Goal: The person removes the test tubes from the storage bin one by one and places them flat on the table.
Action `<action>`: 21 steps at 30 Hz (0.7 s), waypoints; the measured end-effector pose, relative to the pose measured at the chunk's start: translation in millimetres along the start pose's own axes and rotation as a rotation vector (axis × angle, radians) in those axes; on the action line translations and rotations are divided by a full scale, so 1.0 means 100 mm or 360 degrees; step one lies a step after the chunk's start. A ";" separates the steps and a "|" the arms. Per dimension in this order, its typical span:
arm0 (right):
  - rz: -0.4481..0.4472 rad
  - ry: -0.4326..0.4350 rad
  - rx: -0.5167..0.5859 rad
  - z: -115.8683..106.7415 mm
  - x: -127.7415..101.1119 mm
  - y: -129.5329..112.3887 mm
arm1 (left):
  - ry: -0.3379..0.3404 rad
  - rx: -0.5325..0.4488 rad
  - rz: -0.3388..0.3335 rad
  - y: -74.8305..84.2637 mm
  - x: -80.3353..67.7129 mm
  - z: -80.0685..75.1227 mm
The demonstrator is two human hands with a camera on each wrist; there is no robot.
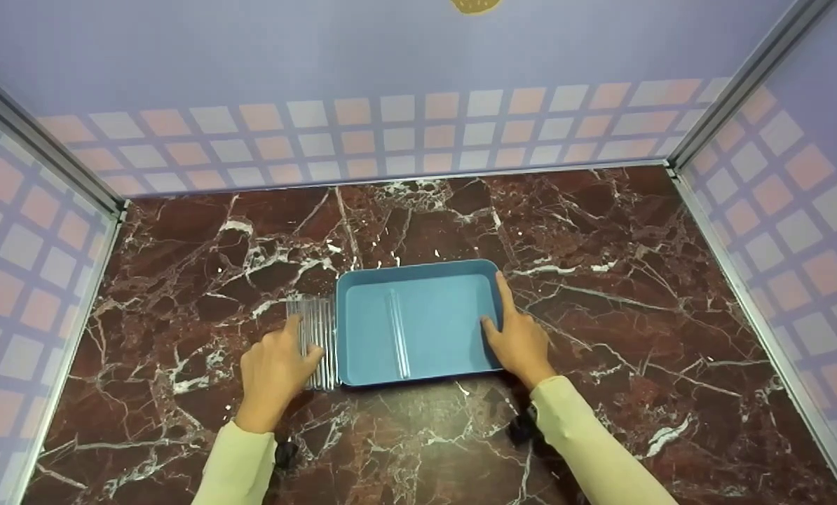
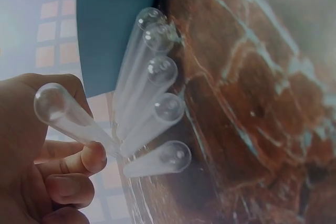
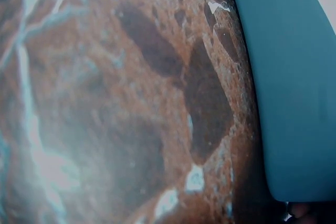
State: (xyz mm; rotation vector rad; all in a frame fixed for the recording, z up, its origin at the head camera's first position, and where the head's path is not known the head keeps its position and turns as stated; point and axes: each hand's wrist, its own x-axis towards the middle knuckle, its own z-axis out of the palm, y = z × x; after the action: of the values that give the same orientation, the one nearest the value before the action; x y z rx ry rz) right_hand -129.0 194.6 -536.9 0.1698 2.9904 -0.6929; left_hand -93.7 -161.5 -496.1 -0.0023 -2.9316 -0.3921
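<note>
A shallow blue tray lies on the marble-patterned surface, with one clear test tube lying lengthwise front to back inside it. My right hand grips the tray's right wall, thumb inside and fingers along the outside. Just left of the tray, several clear round-bottomed test tubes lie side by side in a row. Over that row, my left hand pinches one test tube, its rounded end tilted up away from the others in the left wrist view. The right wrist view shows only the tray's outer side and a bit of fingertip.
A dark red marble-patterned tabletop with white veins carries the tray and tubes. Lilac panels with pink and white squares stand at the back and both sides, joined by metal corner strips.
</note>
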 end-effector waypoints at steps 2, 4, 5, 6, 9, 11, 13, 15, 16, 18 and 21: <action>0.0015 -0.0018 0.0005 0.00 0.00 0.00 | 0.0007 -0.0002 0.0012 -0.02 0.01 0.01; 0.0025 -0.0014 0.0003 -0.01 0.01 -0.01 | 0.0002 -0.0006 0.0005 -0.03 0.01 0.01; 0.0028 -0.0017 0.0003 -0.01 0.01 -0.01 | -0.0001 -0.0009 0.0003 -0.03 0.02 0.01; 0.0031 -0.0020 0.0005 -0.01 0.00 -0.01 | -0.0004 -0.0011 0.0002 -0.04 0.02 0.01; 0.0035 -0.0022 0.0007 -0.01 0.00 0.00 | 0.0002 -0.0009 0.0008 -0.05 0.03 0.01; 0.0039 -0.0024 0.0003 -0.01 0.01 0.00 | 0.0008 -0.0011 0.0016 -0.06 0.04 0.01; 0.0039 -0.0023 -0.0003 -0.01 0.01 0.00 | 0.0017 -0.0009 0.0028 -0.07 0.04 0.02; 0.0039 -0.0024 -0.0008 -0.01 0.01 0.00 | 0.0024 -0.0007 0.0036 -0.08 0.05 0.02; 0.0037 -0.0024 -0.0007 -0.01 0.01 0.00 | 0.0024 -0.0004 0.0039 -0.08 0.05 0.02; 0.0029 -0.0019 -0.0007 -0.01 0.01 0.00 | 0.0022 0.0006 0.0045 -0.09 0.05 0.03; 0.0019 -0.0010 -0.0002 -0.01 0.01 0.00 | -0.0002 0.0009 0.0037 -0.10 0.06 0.03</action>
State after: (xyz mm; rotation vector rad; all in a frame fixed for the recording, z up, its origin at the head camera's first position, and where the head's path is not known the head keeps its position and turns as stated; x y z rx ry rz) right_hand -130.3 195.5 -536.3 0.1849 2.9813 -0.6888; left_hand -99.9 -170.4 -500.1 -0.0356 -2.9308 -0.3807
